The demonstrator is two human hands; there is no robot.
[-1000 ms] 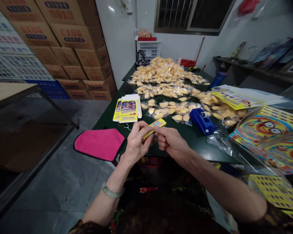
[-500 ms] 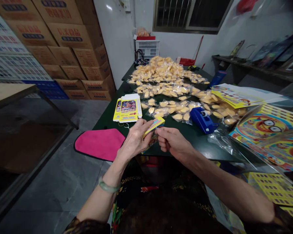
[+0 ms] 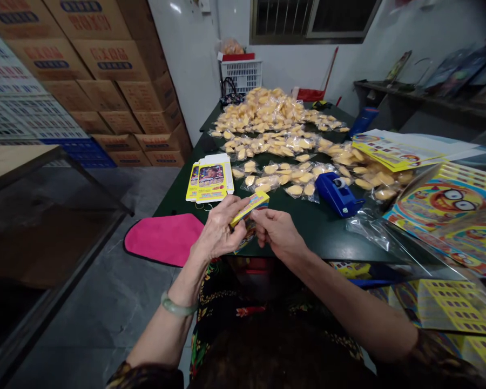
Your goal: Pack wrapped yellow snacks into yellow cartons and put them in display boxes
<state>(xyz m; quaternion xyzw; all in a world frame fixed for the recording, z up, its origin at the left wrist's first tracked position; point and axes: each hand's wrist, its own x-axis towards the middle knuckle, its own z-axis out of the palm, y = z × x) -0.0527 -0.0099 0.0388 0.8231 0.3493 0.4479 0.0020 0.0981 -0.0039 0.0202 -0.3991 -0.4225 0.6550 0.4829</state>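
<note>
A small yellow box (image 3: 251, 206) is held near the front edge of the dark green table (image 3: 308, 229). My left hand (image 3: 222, 229) is closed round its left side, thumb in front and fingers over the top. My right hand (image 3: 278, 229) has its fingers curled, with thumb and forefinger pinched at the box's right edge; whether anything small is between them is hidden. Flat yellow cartons (image 3: 211, 179) lie just beyond my left hand. Behind the box are clear packets of yellow pieces (image 3: 267, 181), and a blue tape dispenser (image 3: 339, 194) stands to the right.
A large heap of packets (image 3: 273, 111) covers the table's far part. Printed yellow sheets (image 3: 400, 154) and bagged cartons (image 3: 449, 202) lie at the right. A pink cloth-like piece (image 3: 164, 237) juts from the left edge. Cardboard boxes (image 3: 113, 59) are stacked at the back left.
Both hands and the box have shifted slightly left in the view. The view has also moved a little, showing more yellow cartons at the lower right.
</note>
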